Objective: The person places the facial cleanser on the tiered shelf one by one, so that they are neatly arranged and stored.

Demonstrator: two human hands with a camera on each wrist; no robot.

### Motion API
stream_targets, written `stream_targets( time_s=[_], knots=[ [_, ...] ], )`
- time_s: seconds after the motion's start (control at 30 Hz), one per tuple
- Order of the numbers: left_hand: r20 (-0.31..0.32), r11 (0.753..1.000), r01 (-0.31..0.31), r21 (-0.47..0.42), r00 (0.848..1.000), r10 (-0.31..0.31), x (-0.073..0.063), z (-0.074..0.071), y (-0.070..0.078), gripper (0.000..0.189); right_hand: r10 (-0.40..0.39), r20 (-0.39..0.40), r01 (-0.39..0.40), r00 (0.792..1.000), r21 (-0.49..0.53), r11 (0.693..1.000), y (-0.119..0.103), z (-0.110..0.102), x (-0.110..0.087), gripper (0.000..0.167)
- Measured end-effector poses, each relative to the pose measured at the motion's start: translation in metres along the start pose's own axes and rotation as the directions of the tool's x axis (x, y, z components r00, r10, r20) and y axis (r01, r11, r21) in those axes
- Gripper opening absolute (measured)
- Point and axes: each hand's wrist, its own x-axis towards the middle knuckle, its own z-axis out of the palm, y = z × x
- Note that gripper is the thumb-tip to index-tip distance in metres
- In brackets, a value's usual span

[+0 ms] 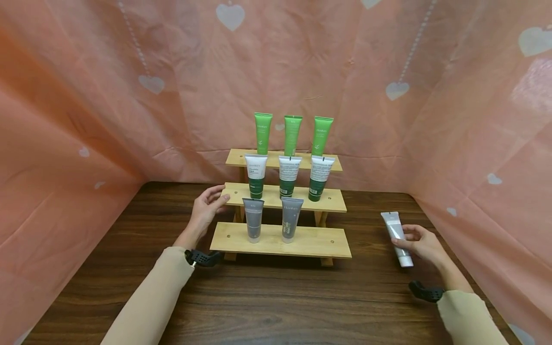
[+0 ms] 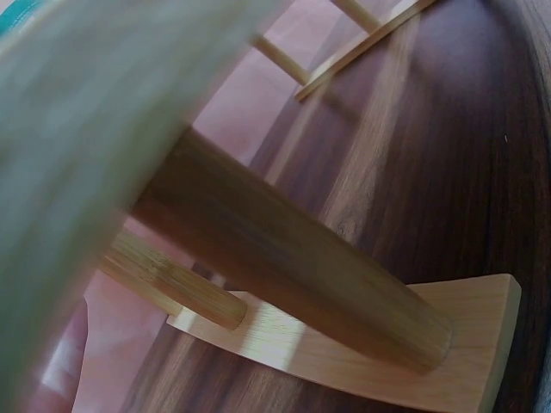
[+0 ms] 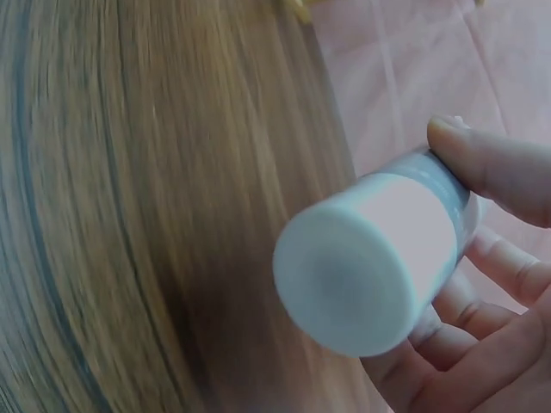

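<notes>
My right hand (image 1: 423, 245) holds a silver-grey squeeze tube (image 1: 393, 226) over the right side of the table, white cap toward me. In the right wrist view, thumb and fingers pinch the tube (image 3: 441, 191) behind its cap (image 3: 344, 275). My left hand (image 1: 206, 209) grips the left end of the middle shelf of a wooden three-tier stand (image 1: 319, 242), thumb over the board. The left wrist view shows the stand's round leg (image 2: 301, 249) from below. Two grey tubes (image 1: 253, 218) stand on the bottom shelf, toward its left and middle.
Three white-and-green tubes (image 1: 256, 175) stand on the middle shelf, and three bright green tubes (image 1: 292, 134) on the top one. The dark wooden table (image 1: 276, 302) is enclosed by a pink curtain (image 1: 185, 120) with white hearts behind and at both sides.
</notes>
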Motion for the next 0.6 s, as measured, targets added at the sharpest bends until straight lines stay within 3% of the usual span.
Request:
stream_targets(
  time_s=[0.33,0.6],
  knots=[
    [0.002,1.0,-0.002,0.015,1.0,0.002,0.0,0.0,0.001,0.051,-0.056,-0.008,0.056,0.998,0.059,0.997,-0.034,0.012,-0.008,0.076],
    [0.007,0.999,-0.021,0.028,1.0,0.021,0.0,-0.001,0.002,0.051,-0.162,-0.093,0.175,0.982,0.149,0.973,-0.061,0.026,-0.013,0.064]
  ],
)
